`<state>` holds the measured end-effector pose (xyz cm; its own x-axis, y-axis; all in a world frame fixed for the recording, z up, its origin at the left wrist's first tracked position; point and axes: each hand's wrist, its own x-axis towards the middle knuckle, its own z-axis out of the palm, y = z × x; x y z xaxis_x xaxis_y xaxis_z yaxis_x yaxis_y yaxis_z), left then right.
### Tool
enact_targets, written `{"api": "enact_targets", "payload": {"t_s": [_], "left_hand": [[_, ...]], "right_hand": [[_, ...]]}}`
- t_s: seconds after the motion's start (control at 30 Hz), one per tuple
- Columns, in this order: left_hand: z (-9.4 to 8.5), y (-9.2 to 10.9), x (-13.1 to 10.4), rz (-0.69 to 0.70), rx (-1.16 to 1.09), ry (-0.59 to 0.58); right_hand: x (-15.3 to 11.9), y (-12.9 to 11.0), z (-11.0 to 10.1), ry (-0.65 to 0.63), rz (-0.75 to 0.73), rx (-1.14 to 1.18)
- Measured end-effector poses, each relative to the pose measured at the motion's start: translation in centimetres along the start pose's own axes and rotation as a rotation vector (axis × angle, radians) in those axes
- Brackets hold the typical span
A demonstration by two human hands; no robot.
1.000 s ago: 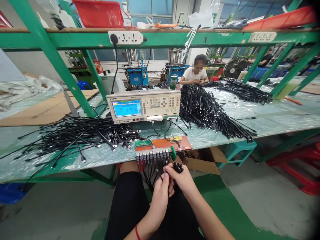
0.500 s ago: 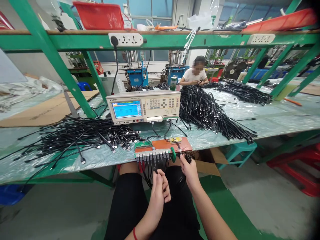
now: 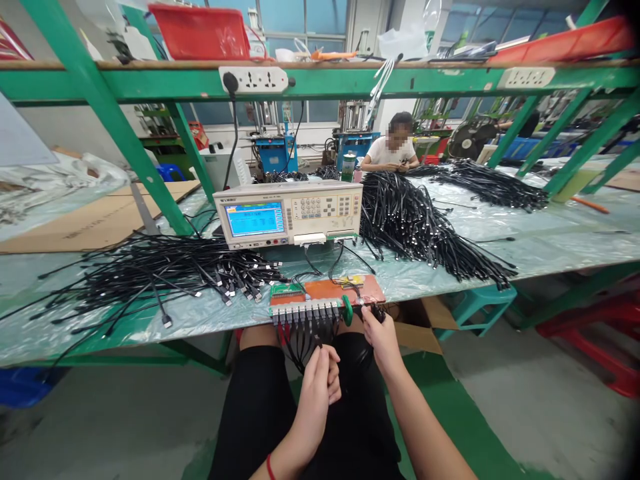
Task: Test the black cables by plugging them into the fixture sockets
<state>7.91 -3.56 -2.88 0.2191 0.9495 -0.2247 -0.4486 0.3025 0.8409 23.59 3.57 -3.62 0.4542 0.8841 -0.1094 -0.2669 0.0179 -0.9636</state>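
My left hand [image 3: 320, 379] is closed round a black USB cable [image 3: 318, 341], its end pointing up toward the test fixture. At the fixture's right end my right hand [image 3: 382, 337] is closed on a black cable connector [image 3: 379, 312], held against the board edge; its fingers partly hide it. Between them a row of black plugs [image 3: 306, 315] sits in the fixture, their cables hanging over my lap. A round green piece [image 3: 347, 311] stands at the row's right end. Behind the fixture's orange board [image 3: 325, 289] stands a cable tester [image 3: 287, 212] with a lit blue screen.
Loose black cables [image 3: 165, 270] lie on the left of the table, and a larger cable pile [image 3: 410, 220] on the right. A green frame [image 3: 165, 83] crosses above. A co-worker [image 3: 393, 150] sits across the table. A teal stool [image 3: 475, 303] stands below right.
My left hand has shifted slightly right with the cable. My right hand stays at the fixture's right end. The text on the tester's screen has changed.
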Motion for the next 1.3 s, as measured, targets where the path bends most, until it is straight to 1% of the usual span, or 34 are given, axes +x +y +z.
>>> {"api": "enact_targets", "payload": {"t_s": [0.17, 0.27, 0.33, 0.43, 0.53, 0.7, 0.9, 1.17, 1.3], "left_hand": [[0.0, 0.0, -0.2, 0.01, -0.045, -0.044], [0.0, -0.1, -0.4, 0.031, -0.063, -0.06], [0.0, 0.0, -0.5, 0.042, -0.034, -0.061], [0.0, 0.2, -0.6, 0.052, 0.057, -0.085], [0.2, 0.4, -0.7, 0.055, 0.125, -0.094], [0.4, 0.8, -0.8, 0.059, 0.175, -0.082], [0.4, 0.8, -1.0, 0.065, 0.198, -0.074], [0.3, 1.0, -1.0, 0.054, 0.2, -0.077], [0.4, 1.0, -0.8, 0.042, 0.187, -0.066]], "right_hand": [[0.0, -0.3, -0.3, -0.051, 0.049, -0.01], [-0.2, -0.2, -0.6, -0.036, 0.075, 0.003], [-0.2, 0.0, -0.8, -0.014, 0.093, 0.024], [-0.2, 0.3, -0.9, -0.026, 0.104, 0.039], [0.0, 0.3, -0.7, -0.051, 0.098, 0.042], [0.3, 0.1, -0.2, -0.086, 0.067, 0.033], [0.4, 0.2, -0.1, -0.077, 0.055, 0.01], [0.1, -0.2, 0.0, -0.043, 0.079, -0.006], [-0.6, -0.4, -0.4, -0.064, 0.027, -0.054]]}}
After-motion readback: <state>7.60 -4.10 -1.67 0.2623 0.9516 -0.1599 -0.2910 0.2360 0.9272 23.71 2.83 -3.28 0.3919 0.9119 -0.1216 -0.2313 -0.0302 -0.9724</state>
